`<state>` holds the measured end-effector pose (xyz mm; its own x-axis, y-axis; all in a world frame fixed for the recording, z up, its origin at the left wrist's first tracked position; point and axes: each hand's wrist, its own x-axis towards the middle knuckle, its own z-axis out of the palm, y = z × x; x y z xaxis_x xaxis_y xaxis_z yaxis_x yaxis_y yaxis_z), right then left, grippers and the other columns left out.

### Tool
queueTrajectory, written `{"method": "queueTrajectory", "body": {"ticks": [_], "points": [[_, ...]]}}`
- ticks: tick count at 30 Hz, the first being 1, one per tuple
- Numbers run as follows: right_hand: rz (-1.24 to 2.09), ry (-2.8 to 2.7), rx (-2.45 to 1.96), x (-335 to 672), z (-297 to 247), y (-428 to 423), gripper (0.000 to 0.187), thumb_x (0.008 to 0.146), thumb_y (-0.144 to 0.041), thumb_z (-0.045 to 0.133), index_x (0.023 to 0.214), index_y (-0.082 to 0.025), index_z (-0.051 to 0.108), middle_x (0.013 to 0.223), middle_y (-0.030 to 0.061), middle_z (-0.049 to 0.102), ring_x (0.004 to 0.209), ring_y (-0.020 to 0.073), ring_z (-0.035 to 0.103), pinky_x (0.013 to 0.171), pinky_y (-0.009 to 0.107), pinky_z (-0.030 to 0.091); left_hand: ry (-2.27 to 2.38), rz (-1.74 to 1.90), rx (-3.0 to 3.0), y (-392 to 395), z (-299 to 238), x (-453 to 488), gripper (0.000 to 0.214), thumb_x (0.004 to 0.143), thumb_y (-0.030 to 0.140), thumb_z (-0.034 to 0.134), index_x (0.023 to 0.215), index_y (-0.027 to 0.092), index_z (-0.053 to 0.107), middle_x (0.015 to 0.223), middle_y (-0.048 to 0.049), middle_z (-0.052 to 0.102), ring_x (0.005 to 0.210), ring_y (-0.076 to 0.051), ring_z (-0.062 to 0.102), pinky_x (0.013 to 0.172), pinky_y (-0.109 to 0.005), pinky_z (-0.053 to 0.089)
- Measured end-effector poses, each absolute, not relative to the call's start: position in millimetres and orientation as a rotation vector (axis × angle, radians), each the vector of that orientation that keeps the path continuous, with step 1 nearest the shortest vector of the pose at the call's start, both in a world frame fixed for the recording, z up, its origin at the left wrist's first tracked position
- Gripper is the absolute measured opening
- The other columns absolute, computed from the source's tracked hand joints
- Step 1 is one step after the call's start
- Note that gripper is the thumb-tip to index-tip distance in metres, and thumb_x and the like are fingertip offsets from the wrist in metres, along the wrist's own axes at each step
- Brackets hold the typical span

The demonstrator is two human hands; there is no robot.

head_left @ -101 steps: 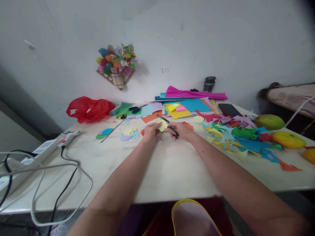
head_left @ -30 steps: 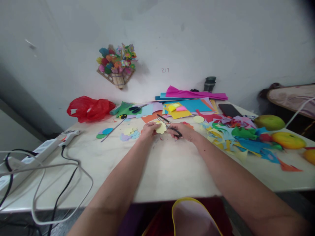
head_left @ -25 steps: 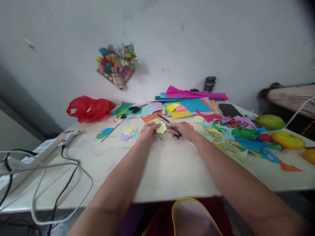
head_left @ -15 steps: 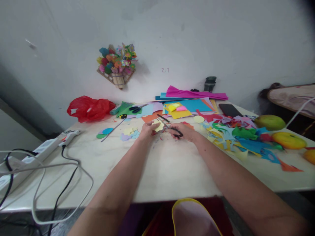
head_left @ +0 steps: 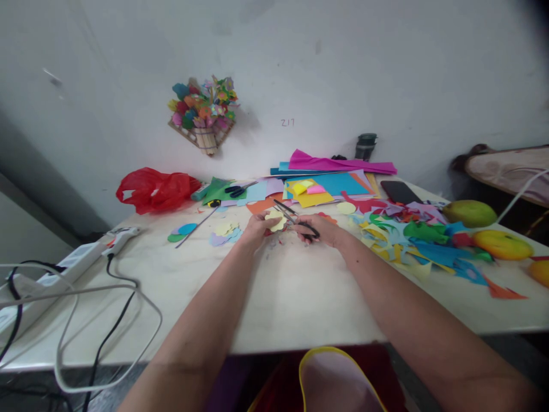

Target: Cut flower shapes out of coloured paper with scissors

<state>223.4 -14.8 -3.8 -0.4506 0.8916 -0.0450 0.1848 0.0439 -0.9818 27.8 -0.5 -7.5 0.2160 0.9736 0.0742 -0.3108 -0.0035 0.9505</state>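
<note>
Pinched in my left hand (head_left: pixel 257 228) is a pale yellow paper flower (head_left: pixel 277 220) with a scalloped edge. My right hand (head_left: pixel 318 229) is wrapped round the black handles of a pair of scissors (head_left: pixel 306 230). The scissors' blades are apart and point up and left, close to the flower's right edge; I cannot tell whether they touch it. Small paper snippets (head_left: pixel 278 240) lie on the table under my hands. Left of my left hand sit cut flower shapes (head_left: pixel 227 232) in yellow, blue and lilac.
Coloured paper sheets (head_left: pixel 343 184) are stacked at the back, with a second pair of scissors (head_left: pixel 238 189) to their left. Paper scraps (head_left: pixel 412 240), a phone (head_left: pixel 401 192) and mangoes (head_left: pixel 502 245) lie on the right. A red plastic bag (head_left: pixel 156 190) and a power strip (head_left: pixel 71 266) with cables are left.
The yellow paper flower has turned slightly in my left hand and sits a little further left of the blades. The scissors have barely moved.
</note>
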Motion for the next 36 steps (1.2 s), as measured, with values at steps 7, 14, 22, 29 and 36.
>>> {"method": "queueTrajectory", "body": {"ticks": [7,14,22,29,36], "points": [[1.481,-1.710,-1.093,221.8,0.6,-18.7,0.025,0.076,-0.038,0.070,0.075,-0.017,0.057,0.052,-0.0028,0.057,0.039,0.0068,0.048,0.035,0.018,0.031,0.763,1.136,1.088,-3.5,-5.5,24.8,0.036,0.054,0.026,0.088,0.079,0.010,0.067,0.072,-0.0066,0.070,0.063,-0.016,0.066,0.061,-0.028,0.056],[1.428,-1.753,-1.083,225.1,-3.4,-14.2,0.028,0.072,-0.038,0.075,0.077,-0.017,0.058,0.054,-0.0027,0.057,0.042,0.0068,0.050,0.035,0.017,0.030,0.787,1.052,1.160,2.3,-10.3,20.7,0.032,0.059,0.027,0.086,0.078,0.010,0.066,0.067,-0.0069,0.067,0.053,-0.012,0.060,0.052,-0.023,0.050],[1.388,-1.807,-1.161,229.5,-5.2,-12.6,0.026,0.075,-0.036,0.074,0.077,-0.017,0.057,0.055,-0.0028,0.059,0.040,0.0063,0.049,0.034,0.017,0.027,0.757,1.036,1.220,3.4,-8.9,20.6,0.035,0.051,0.032,0.089,0.063,0.010,0.064,0.054,-0.0012,0.058,0.042,-0.006,0.044,0.041,-0.021,0.035],[1.394,-1.871,-1.172,231.1,-1.1,-15.0,0.025,0.077,-0.036,0.070,0.075,-0.017,0.055,0.056,-0.0024,0.060,0.041,0.0062,0.049,0.035,0.017,0.023,0.749,0.992,1.236,3.2,-9.9,17.3,0.035,0.051,0.034,0.088,0.062,0.010,0.066,0.055,-0.0029,0.060,0.043,-0.008,0.046,0.041,-0.022,0.035],[1.396,-1.897,-1.208,230.3,1.9,-17.9,0.027,0.077,-0.037,0.072,0.077,-0.016,0.056,0.056,-0.0023,0.059,0.041,0.0057,0.048,0.037,0.017,0.026,0.768,0.983,1.229,5.9,-13.2,16.8,0.031,0.052,0.032,0.087,0.060,0.010,0.067,0.057,-0.0059,0.063,0.049,-0.011,0.054,0.045,-0.022,0.040]]}}
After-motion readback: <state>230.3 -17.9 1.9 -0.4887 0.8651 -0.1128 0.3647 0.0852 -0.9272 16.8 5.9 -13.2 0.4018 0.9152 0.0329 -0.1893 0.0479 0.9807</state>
